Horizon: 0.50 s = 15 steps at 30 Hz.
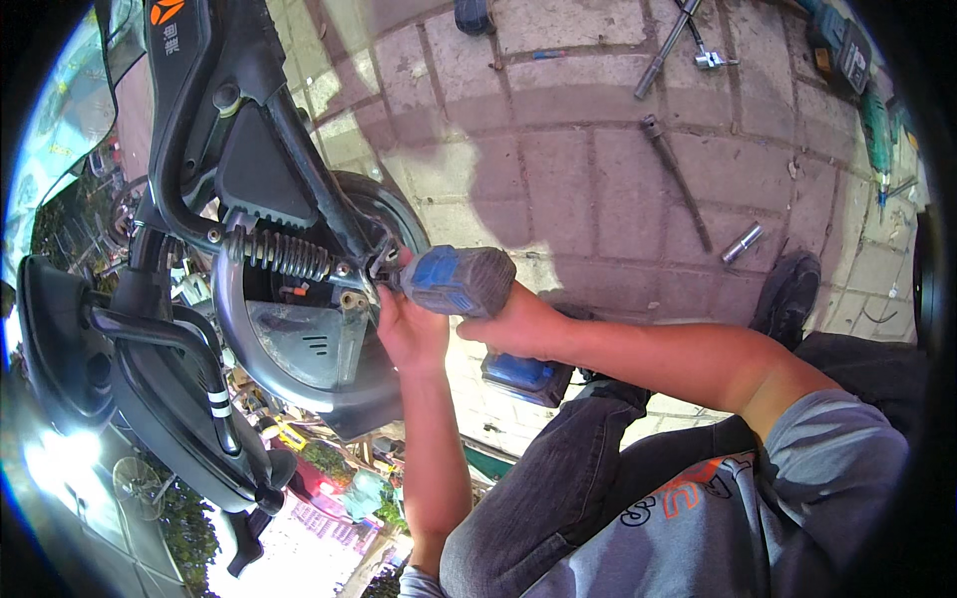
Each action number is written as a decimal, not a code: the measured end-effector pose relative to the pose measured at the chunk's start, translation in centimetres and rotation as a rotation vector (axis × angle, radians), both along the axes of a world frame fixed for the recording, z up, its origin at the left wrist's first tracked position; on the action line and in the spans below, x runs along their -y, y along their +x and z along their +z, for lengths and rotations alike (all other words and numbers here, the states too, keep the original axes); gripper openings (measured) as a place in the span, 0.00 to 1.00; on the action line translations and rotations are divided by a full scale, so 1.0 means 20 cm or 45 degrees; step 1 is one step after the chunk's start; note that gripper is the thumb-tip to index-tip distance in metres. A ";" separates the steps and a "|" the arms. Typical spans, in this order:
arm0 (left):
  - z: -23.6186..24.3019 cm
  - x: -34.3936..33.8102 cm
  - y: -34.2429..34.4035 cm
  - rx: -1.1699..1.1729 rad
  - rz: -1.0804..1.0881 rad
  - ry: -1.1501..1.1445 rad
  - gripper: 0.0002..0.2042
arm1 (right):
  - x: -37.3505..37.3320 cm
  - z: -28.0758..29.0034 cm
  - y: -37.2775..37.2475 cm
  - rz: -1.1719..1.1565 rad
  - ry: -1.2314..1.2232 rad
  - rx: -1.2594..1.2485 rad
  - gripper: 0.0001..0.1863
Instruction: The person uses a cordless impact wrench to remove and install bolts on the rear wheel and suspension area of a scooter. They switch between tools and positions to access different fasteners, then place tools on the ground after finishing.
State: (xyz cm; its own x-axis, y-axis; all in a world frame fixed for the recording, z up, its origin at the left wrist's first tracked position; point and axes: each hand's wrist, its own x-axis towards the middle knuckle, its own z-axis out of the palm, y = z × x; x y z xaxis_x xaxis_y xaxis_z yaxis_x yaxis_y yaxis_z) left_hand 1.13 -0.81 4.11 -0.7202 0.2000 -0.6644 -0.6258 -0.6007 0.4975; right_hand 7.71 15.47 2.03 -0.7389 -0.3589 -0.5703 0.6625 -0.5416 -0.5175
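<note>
My right hand is wrapped round the handle of a blue and grey cordless impact driver. Its blue battery shows below my wrist. The driver's nose points left at the wheel mount of a black electric scooter, beside the lower end of a coil-spring shock absorber. My left hand is at that mount, just under the nose, its fingers bent round the bracket area. Its fingertips are partly hidden, and whatever they pinch cannot be made out. The scooter's wheel shows behind the mount.
On the paving lie a long metal bar, a ratchet-like tool, a dark extension bar and a silver socket. At the far right are another power tool and a green-handled tool. My shoe rests nearby.
</note>
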 end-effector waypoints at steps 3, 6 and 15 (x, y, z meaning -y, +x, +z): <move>-0.05 0.05 0.01 -0.025 0.104 0.113 0.22 | 0.00 -0.04 0.00 0.022 0.135 -0.132 0.18; -0.06 0.03 0.02 -0.058 0.081 0.100 0.21 | -0.02 -0.14 -0.03 0.054 0.391 -0.394 0.19; -0.07 -0.05 0.09 -0.119 -0.018 -0.066 0.20 | -0.09 -0.15 0.07 0.018 0.079 -0.143 0.15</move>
State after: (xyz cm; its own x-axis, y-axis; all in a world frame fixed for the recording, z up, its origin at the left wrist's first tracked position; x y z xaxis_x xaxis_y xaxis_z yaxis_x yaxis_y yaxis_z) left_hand 2.92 0.16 2.68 -0.7766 0.1778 -0.6043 -0.5835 -0.5644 0.5839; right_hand 9.04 17.29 -1.06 -0.7944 -0.3362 -0.5058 0.6058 -0.4977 -0.6207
